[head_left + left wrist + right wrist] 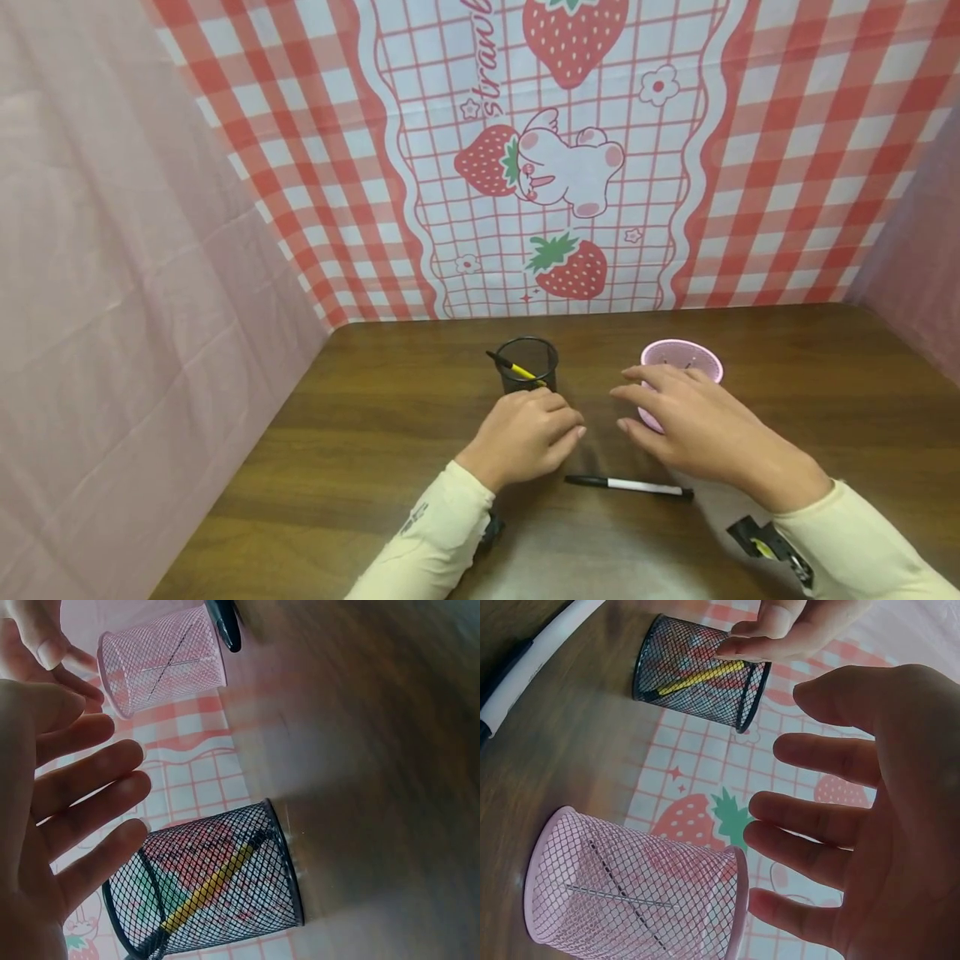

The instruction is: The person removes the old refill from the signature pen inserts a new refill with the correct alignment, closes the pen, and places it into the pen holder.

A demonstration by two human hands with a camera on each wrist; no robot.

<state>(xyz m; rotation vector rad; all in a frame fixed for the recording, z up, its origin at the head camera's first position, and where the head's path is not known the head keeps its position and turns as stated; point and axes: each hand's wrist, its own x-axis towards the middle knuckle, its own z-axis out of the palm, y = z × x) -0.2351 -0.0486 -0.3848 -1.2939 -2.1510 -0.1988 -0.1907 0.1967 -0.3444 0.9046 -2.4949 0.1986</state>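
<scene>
My left hand [525, 435] hovers with relaxed fingers just in front of a black mesh pen cup [225, 885], holding nothing. A yellow pen with black ends [214, 889] leans inside that cup. To the right, my right hand [693, 421] is held over the near side of a pink mesh pen cup [634, 889], its fingers spread and free. Two thin lines, one dark and one pale, cross within the pink cup. On the table between and below the hands lies a white pen with black ends [637, 485]. The head view hides part of both cups behind the hands.
The brown wooden table [337, 467] carries both upright cups. Behind it hangs a red-and-white strawberry cloth [570, 167], with a plain pale pink cloth [112, 292] along the left side. Each wrist wears a small black camera mount [772, 546].
</scene>
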